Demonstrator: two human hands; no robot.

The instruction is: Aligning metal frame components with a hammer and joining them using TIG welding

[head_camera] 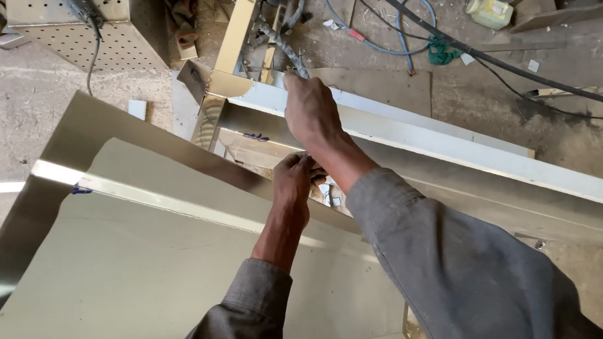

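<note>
My right hand reaches forward and is closed around the end of a grey wrapped hose, just above the corner of a gold-coloured metal frame. My left hand sits below the right wrist. Its fingers are curled shut against the inner edge of the frame, and anything inside them is hidden. A long profile covered in white film runs from the corner toward the right. A large shiny steel sheet lies under both grey-sleeved forearms.
A perforated metal box stands at the top left with a black cable hanging down it. On the dusty concrete floor lie a blue hose, a thick black cable, a green rag, a yellow bottle and wooden boards.
</note>
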